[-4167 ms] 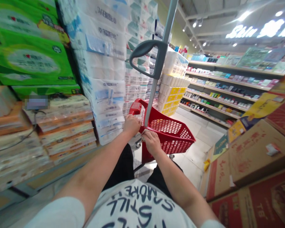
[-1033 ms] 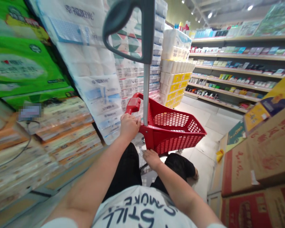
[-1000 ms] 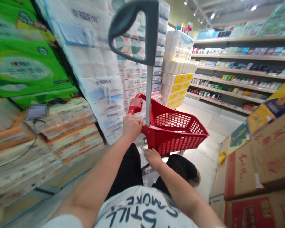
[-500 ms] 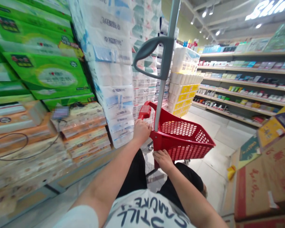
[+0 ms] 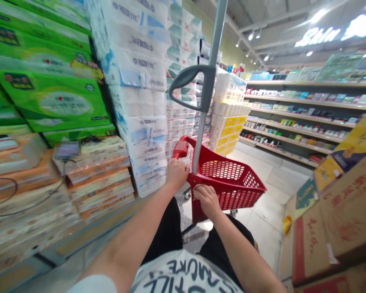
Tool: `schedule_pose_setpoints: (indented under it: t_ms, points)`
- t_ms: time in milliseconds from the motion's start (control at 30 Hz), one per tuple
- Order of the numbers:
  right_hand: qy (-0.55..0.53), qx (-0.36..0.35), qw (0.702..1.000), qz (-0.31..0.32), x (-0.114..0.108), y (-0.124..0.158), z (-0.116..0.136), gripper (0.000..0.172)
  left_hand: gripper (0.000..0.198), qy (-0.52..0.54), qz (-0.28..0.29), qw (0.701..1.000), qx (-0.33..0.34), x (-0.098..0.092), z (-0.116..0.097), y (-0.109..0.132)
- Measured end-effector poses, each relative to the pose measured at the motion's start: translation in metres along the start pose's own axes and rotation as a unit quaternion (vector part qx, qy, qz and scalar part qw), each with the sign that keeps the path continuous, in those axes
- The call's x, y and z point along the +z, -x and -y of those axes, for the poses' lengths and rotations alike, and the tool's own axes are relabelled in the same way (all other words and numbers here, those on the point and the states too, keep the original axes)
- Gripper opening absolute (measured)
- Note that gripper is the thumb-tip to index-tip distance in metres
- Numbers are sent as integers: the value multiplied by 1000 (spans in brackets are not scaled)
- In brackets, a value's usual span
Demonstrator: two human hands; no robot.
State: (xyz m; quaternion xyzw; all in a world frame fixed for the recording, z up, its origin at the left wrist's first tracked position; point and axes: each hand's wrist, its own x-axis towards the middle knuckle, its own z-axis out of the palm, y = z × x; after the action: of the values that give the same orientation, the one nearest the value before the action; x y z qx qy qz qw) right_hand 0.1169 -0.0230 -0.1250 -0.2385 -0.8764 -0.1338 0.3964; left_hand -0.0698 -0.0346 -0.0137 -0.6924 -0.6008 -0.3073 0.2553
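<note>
- Green tissue packs (image 5: 57,101) stacked upper left.
- Orange-banded packs (image 5: 100,179) piled below them, with a thin cable (image 5: 33,203) looping across the front.
- White toilet-roll bales (image 5: 137,81) in a tall stack just beside the green packs.
- Yellow-and-white packs (image 5: 228,122) stacked further down the aisle.
- Long shelves (image 5: 308,122) of small goods, far right.
- Cardboard boxes (image 5: 338,211) near right on the tiled floor (image 5: 262,228).

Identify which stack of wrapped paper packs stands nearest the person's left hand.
The tall white-and-blue toilet-roll stack, beside the left hand; green packs, orange packs and yellow packs sit farther.
</note>
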Motion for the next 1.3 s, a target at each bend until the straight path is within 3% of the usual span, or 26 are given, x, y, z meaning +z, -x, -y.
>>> schedule_pose_setpoints:
  t_ms: [233,400,600,767,967,1300]
  points:
    - [-19,15,997,-69,-8,-17,0,29,50,-14,-6,1000,11,-4,-1,0]
    - [-64,70,984,-150,-17,-38,3,35,50,0,-5,1000,6,-7,-1,0]
    - [-130,105,972,-168,-21,-53,6,39,48,-2,-1,1000,0,-10,-2,0]
    - [-168,136,952,-215,-29,-88,9,39,46,-10,13,1000,3,-14,-3,-1]
    - [-159,126,947,-251,-46,-121,12,34,33,3,30,999,27,-18,1,0]
    - [-149,114,936,-297,-103,-185,3,29,44,-8,-17,1000,17,-15,2,3]
